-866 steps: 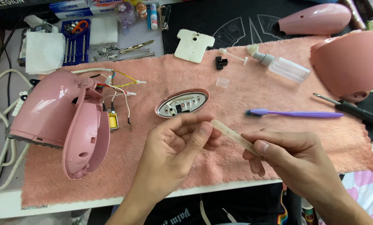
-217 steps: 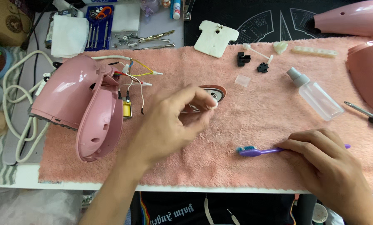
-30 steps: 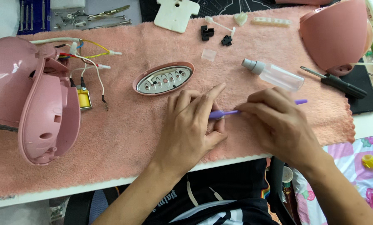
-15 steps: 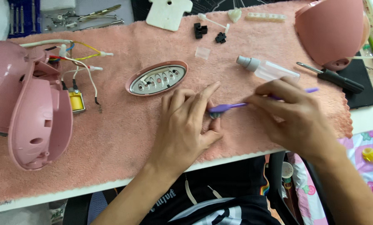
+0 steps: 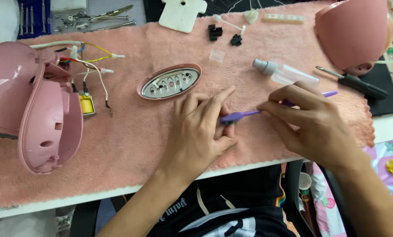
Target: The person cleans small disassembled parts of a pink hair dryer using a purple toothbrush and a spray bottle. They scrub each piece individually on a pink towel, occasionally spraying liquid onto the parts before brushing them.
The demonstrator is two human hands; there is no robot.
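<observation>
My right hand [image 5: 310, 125] grips a purple toothbrush [image 5: 242, 115] by its handle, with the brush head pointing left. My left hand [image 5: 201, 131] rests on the pink towel [image 5: 130, 131] with thumb and fingers pinched around something small under the brush head; the thing itself is hidden by my fingers. Just above my left hand lies an oval pink-rimmed metal plate [image 5: 170, 81] with several holes.
An opened pink appliance housing [image 5: 34, 109] with loose wires lies at the left. A clear spray bottle [image 5: 284, 73], a black screwdriver [image 5: 354, 82] and a pink dome shell [image 5: 352, 33] sit at the right. Small black and white parts [image 5: 214, 31] lie at the back.
The view has shifted slightly. The toothbrush head stays at my left fingers, and both hands keep their grip with small motions.
</observation>
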